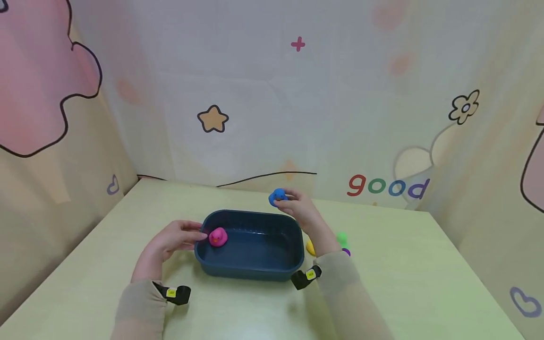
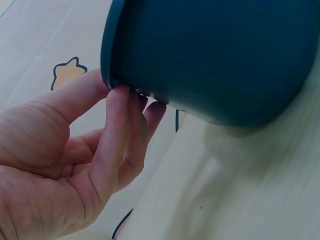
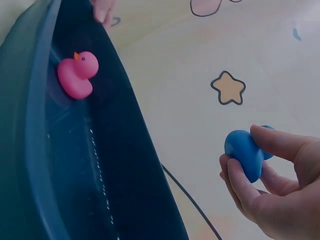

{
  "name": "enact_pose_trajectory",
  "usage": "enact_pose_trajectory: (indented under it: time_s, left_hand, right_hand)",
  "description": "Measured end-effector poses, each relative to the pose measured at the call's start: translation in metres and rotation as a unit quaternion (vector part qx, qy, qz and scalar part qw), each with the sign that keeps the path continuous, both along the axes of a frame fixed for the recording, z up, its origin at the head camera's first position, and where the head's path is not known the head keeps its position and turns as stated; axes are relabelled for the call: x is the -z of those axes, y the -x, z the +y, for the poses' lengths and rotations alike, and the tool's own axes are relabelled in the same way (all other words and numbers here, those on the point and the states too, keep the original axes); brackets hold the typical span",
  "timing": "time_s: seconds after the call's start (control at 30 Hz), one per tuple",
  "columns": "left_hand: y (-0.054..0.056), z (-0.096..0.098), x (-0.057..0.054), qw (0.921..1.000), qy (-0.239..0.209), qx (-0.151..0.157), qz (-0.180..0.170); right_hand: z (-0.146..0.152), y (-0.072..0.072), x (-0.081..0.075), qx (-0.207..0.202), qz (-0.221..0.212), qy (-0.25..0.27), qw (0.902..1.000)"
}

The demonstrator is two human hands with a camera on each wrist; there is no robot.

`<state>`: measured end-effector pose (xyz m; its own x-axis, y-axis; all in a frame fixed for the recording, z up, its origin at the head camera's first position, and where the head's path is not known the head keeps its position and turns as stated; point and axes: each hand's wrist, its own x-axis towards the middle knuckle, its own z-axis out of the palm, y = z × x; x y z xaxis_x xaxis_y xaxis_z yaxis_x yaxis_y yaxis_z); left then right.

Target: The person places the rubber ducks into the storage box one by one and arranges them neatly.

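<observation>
Left hand: at the left end of the dark blue tub. Thumb and fingers pinch the rim there; the left wrist view shows the fingertips against the outer wall, just below the edge. The tub sits upright on the pale table, its long side across the person's front.

Right hand: clamped on the blue duck, thumb on one side and fingers on the other. The blue duck is outside the tub, held up near the far rim, toward the tub's right end; exact height above the table cannot be told. In the right wrist view it is well apart from the tub wall.

Pink duck: inside the tub, upright on the floor near the left end, orange bill toward the person.

Right of the tub, partly hidden by the right forearm: a yellow object, a green object and a purple object. Full shapes cannot be made out.

Each wrist, in a light sleeve, carries a small black camera. Behind the table hangs a printed curtain with an orange star and the coloured word "good".
</observation>
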<state>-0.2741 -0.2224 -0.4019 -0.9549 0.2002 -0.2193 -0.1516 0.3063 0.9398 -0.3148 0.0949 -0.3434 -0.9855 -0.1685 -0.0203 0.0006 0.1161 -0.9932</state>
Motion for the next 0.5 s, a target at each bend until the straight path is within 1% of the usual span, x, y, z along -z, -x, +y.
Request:
enact_pose_trajectory:
  time_s: [0.23,0.5]
  left_hand:
    - [0.0,0.002,0.002,0.9999,0.008,-0.01,0.001]
    - [-0.001,0.0,0.001,0.9999,-0.002,-0.015,0.006]
  right_hand:
    - [-0.026,-0.003,0.005,-0.012,0.003,0.001,0.9999]
    - [-0.053,-0.002,0.016,-0.022,-0.005,-0.011,0.9997]
